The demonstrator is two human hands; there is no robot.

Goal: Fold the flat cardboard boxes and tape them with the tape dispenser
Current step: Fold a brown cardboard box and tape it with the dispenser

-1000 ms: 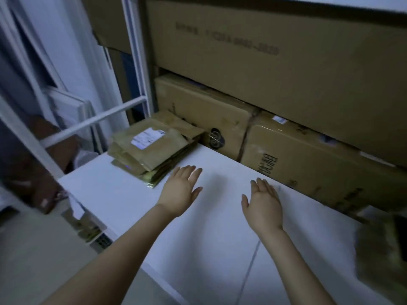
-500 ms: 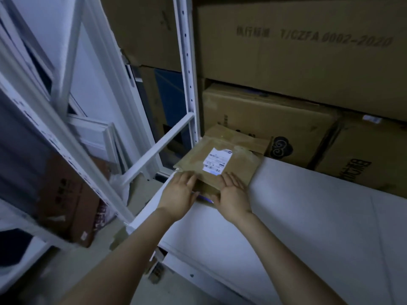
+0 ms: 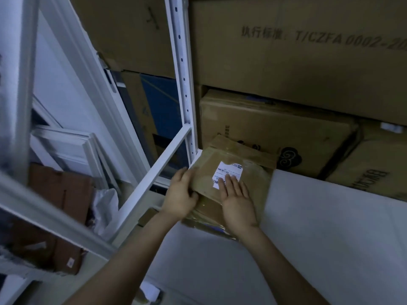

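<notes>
A stack of flat cardboard boxes (image 3: pixel 253 179) is lying at the far left corner of the white surface (image 3: pixel 319 227), its back edge reaching the cartons behind it and its left edge sitting just beside the white shelf post (image 3: pixel 181 84). A white printed label (image 3: pixel 231 171) is showing on the topmost piece, and glossy tape or film is glinting along the stack's near edge. Both bare forearms are reaching forward from the bottom of the view, angling in toward each other. The left hand (image 3: pixel 180 194) is wrapping round the left edge of the stack, its fingers curling over the top face and its thumb tucking in at the near side, so its grip is closing on the cardboard; how many layers it is taking is not clear. The right hand (image 3: pixel 237 201) is lying palm down on top of the stack, its fingers (image 3: pixel 231 183) stretching out straight and close together, their tips overlapping the lower part of the label; its grip is staying flat and is clasping nothing. A white crossbar (image 3: pixel 154 179) is slanting down and to the left from the post, passing just beside the left hand. A large printed carton (image 3: pixel 286 62) is filling the shelf above, and a smaller carton (image 3: pixel 264 128) bearing a swirl mark is sitting directly behind the stack.
</notes>
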